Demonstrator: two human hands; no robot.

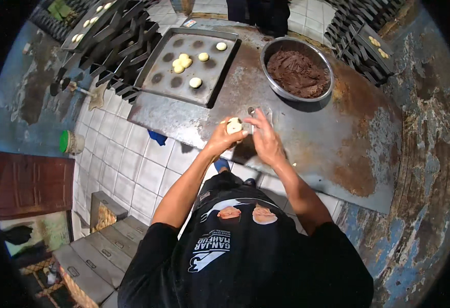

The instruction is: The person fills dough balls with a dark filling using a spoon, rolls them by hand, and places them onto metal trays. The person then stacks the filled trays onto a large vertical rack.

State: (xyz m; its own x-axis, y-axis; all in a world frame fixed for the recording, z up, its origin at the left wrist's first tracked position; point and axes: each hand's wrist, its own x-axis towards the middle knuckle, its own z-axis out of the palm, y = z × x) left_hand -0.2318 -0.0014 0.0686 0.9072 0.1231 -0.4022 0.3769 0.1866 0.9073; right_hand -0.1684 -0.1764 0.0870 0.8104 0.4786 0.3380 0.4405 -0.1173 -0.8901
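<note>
My left hand (222, 141) is closed around a pale yellow piece of dough (233, 126) with a small dark spot on top, held above the table's near edge. Just right of it is my right hand (267, 140), its fingers bent toward the dough. A thin greyish thing with a dark end (251, 110) shows at those fingertips; its kind is unclear. Beyond my right hand stands a round metal bowl (329, 88) of thick dark brown paste (298, 73). To the far left lies a metal baking tray (150, 64) with dark round marks and several dough balls (196, 82).
The worn metal table (338, 138) spans the area before me. Dark racks with trays (361, 54) stand at the far left and far right. A tub with a green lid (71, 141) sits on the tiled floor, and grey boxes (94, 256) are at lower left. Someone in dark clothes (258, 13) stands beyond the table.
</note>
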